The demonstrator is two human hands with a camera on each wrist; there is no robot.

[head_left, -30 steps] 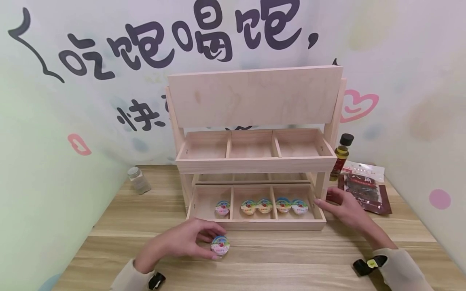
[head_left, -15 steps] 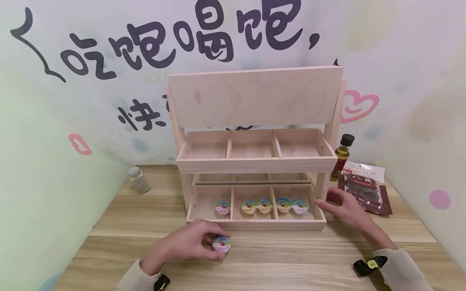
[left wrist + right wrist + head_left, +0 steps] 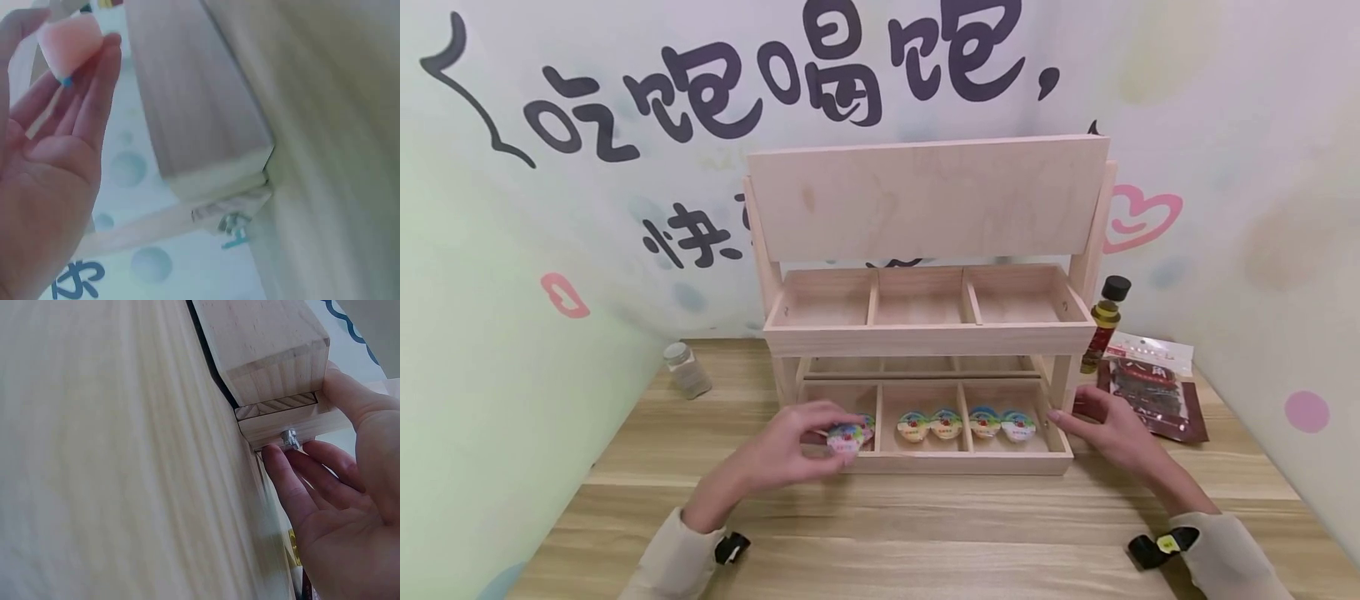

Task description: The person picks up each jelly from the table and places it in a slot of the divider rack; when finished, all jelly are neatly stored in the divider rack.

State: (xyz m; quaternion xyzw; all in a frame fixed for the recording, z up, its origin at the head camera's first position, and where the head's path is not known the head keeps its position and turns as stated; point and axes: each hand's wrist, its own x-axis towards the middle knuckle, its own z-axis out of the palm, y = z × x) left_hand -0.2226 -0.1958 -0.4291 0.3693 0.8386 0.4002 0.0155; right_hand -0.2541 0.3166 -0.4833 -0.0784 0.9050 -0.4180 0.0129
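My left hand (image 3: 786, 446) pinches a jelly cup (image 3: 844, 442) between thumb and fingers, held over the left compartment of the wooden rack's lower tray (image 3: 940, 464). In the left wrist view the cup's pink body (image 3: 70, 45) shows. Behind it, another jelly cup (image 3: 869, 427) in that compartment is partly hidden. Two orange-toned jelly cups (image 3: 913, 427) stand in the middle compartment and two more (image 3: 984, 423) in the right one. My right hand (image 3: 1108, 429) grips the rack's right side, thumb at the tray end and fingers round the upright near a metal bolt (image 3: 291, 439).
The rack's upper tray (image 3: 928, 342) has three bare compartments under a tall back board (image 3: 925, 200). At the right stand a dark-capped bottle (image 3: 1101, 325) and a brown packet (image 3: 1152, 400). A small lidded jar (image 3: 687, 372) is at the left. Walls close in behind and on both sides.
My left hand has lifted the jelly cup from the table in front of the rack and brought it up over the lower left compartment. My right hand has stayed on the rack.
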